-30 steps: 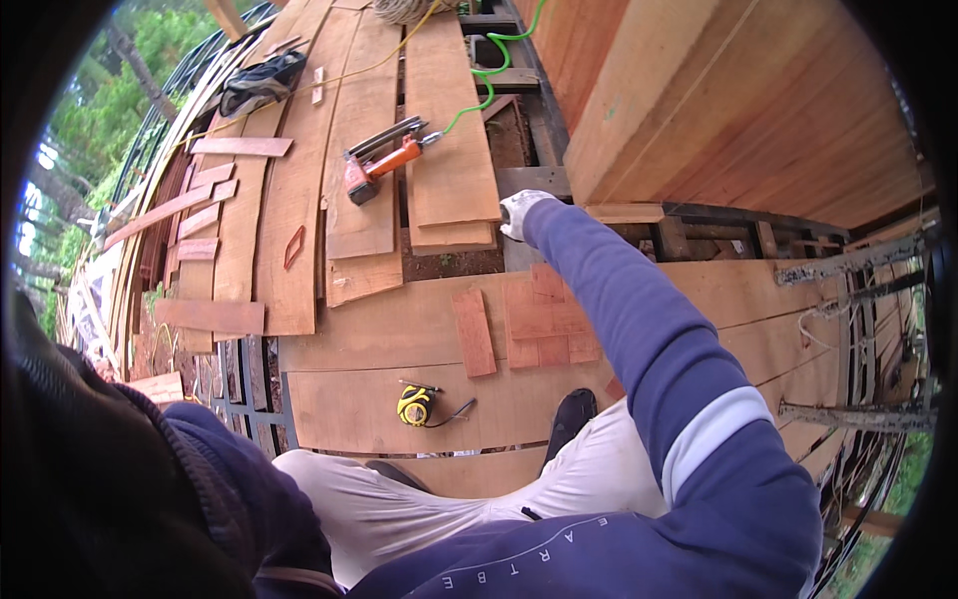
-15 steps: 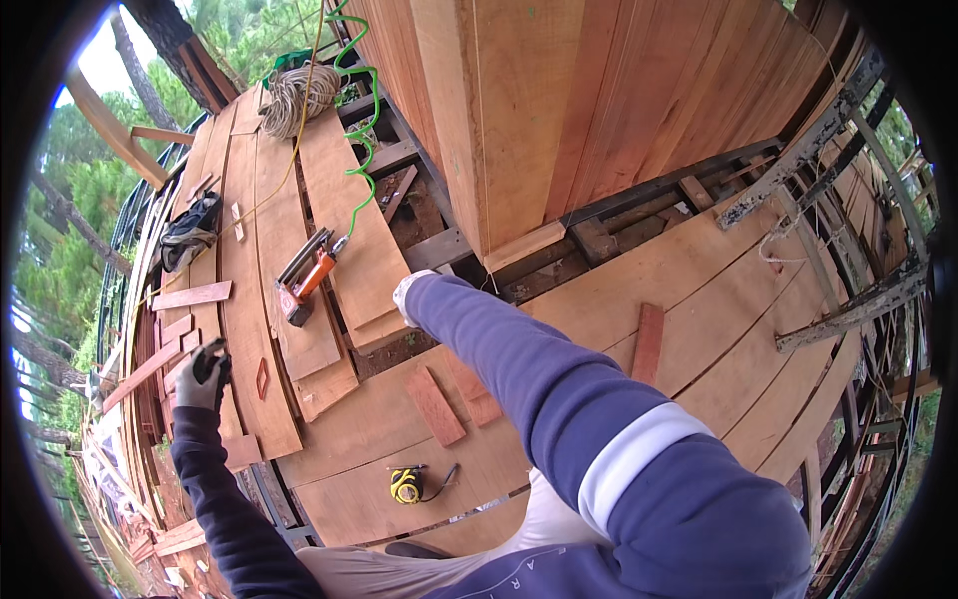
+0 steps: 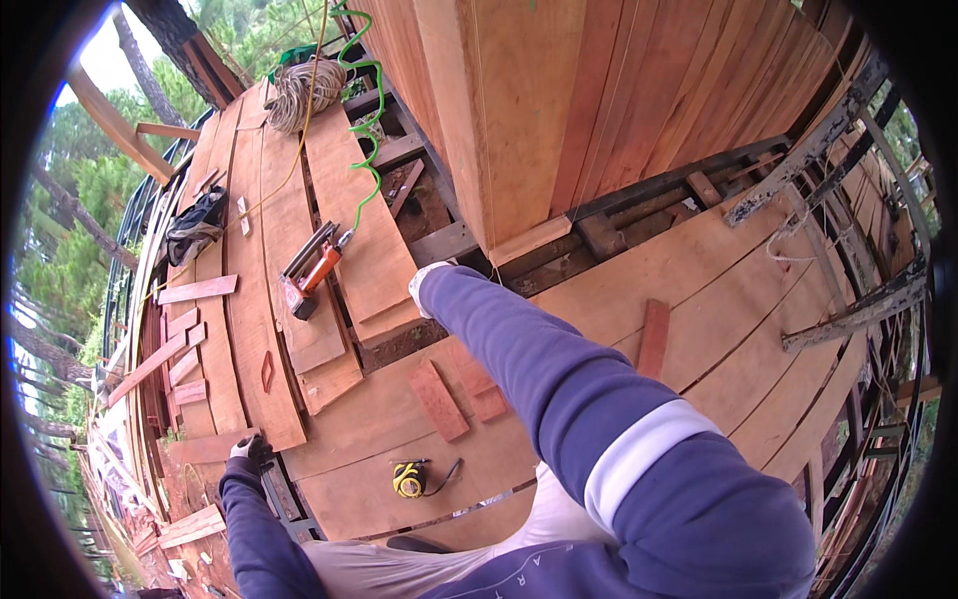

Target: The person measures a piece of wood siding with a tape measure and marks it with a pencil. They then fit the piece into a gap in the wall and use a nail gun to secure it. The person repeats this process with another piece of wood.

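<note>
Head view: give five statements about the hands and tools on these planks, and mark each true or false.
1. The right hand rests at the end of a plank. True.
2. The left hand holds the nail gun. False: the gun lies alone on the boards.
3. A yellow tape measure lies on the boards. True.
4. The green hose is straight. False: it is coiled.
5. Both hands wear gloves. True.

Navy long sleeves with a white band, pale gloves, light trousers.
</note>
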Action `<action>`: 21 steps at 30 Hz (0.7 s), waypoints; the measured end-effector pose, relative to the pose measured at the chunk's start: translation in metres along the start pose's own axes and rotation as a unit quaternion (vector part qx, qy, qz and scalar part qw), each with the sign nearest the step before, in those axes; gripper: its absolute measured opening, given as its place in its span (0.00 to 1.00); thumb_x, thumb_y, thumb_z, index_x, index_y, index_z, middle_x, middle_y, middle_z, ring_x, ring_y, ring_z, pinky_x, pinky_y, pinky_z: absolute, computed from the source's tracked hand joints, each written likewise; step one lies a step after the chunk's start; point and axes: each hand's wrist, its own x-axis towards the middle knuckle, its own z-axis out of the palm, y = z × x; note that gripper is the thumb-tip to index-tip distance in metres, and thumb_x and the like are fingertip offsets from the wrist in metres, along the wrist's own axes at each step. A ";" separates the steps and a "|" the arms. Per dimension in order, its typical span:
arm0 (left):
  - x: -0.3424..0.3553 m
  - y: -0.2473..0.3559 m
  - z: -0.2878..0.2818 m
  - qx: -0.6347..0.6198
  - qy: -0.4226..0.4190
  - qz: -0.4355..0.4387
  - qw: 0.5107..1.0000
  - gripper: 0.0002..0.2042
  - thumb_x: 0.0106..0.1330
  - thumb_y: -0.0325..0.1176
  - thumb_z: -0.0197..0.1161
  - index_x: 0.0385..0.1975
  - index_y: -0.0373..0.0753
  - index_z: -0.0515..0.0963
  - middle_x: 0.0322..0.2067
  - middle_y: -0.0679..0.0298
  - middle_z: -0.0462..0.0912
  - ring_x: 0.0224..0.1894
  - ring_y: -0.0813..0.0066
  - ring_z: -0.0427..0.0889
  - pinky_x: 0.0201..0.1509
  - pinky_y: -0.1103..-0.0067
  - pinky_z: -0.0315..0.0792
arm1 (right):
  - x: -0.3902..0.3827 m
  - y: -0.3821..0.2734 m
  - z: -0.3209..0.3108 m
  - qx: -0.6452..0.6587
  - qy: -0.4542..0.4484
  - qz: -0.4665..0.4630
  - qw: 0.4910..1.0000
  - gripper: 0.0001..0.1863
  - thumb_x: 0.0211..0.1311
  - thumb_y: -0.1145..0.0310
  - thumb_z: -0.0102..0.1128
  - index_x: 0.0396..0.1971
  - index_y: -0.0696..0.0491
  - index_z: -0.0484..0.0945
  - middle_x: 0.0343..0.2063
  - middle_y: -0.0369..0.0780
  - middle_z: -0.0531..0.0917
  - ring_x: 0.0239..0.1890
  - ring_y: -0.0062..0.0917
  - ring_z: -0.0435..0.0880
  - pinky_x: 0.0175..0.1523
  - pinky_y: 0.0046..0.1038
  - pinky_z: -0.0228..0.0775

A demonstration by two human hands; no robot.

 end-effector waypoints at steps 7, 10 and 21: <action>0.010 0.038 0.032 0.003 0.014 0.042 0.999 0.13 0.64 0.44 0.62 0.46 0.52 0.76 0.34 0.65 0.82 0.33 0.67 0.83 0.34 0.69 0.75 | 0.021 -0.012 0.011 -0.014 0.023 -0.051 0.998 0.24 0.55 0.56 0.61 0.49 0.54 0.80 0.52 0.44 0.80 0.54 0.35 0.79 0.58 0.35 0.71; 0.010 0.030 0.031 0.033 -0.022 0.041 0.998 0.18 0.61 0.48 0.65 0.48 0.52 0.75 0.36 0.64 0.82 0.36 0.66 0.82 0.38 0.69 0.74 | 0.016 -0.004 0.013 0.005 0.032 -0.037 0.999 0.24 0.54 0.55 0.60 0.47 0.55 0.80 0.50 0.44 0.81 0.53 0.36 0.79 0.58 0.35 0.71; 0.014 0.022 0.033 0.026 0.006 0.038 0.999 0.13 0.62 0.45 0.65 0.43 0.49 0.76 0.34 0.66 0.83 0.32 0.69 0.83 0.34 0.70 0.74 | 0.004 0.012 0.013 0.001 0.027 0.021 0.999 0.28 0.58 0.52 0.58 0.53 0.55 0.75 0.55 0.46 0.76 0.58 0.36 0.75 0.62 0.33 0.65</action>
